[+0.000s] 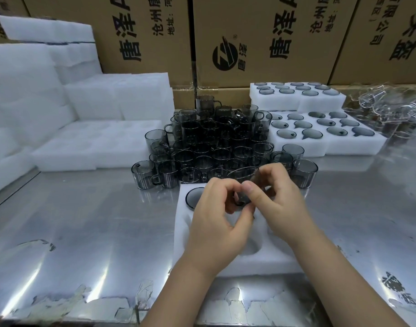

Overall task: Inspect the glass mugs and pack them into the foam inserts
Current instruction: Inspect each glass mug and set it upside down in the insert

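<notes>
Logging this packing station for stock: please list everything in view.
loose mugs: dozens, smoky grey, mid-table
held mug: one, grey, between both hands
near foam insert: one, white, under hands
packed mug: one, grey, near insert's far-left pocket
filled foam inserts: two tiers, white, right rear
empty foam inserts: stacks, white, left
clear glassware: heap, far right
cartons: several, brown, behind
table: one, steel
left hand: grips held mug
right hand: grips held mug

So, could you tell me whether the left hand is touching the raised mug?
Touching: the head view shows the left hand pinching the dark mug, which the right hand also grips.
</notes>
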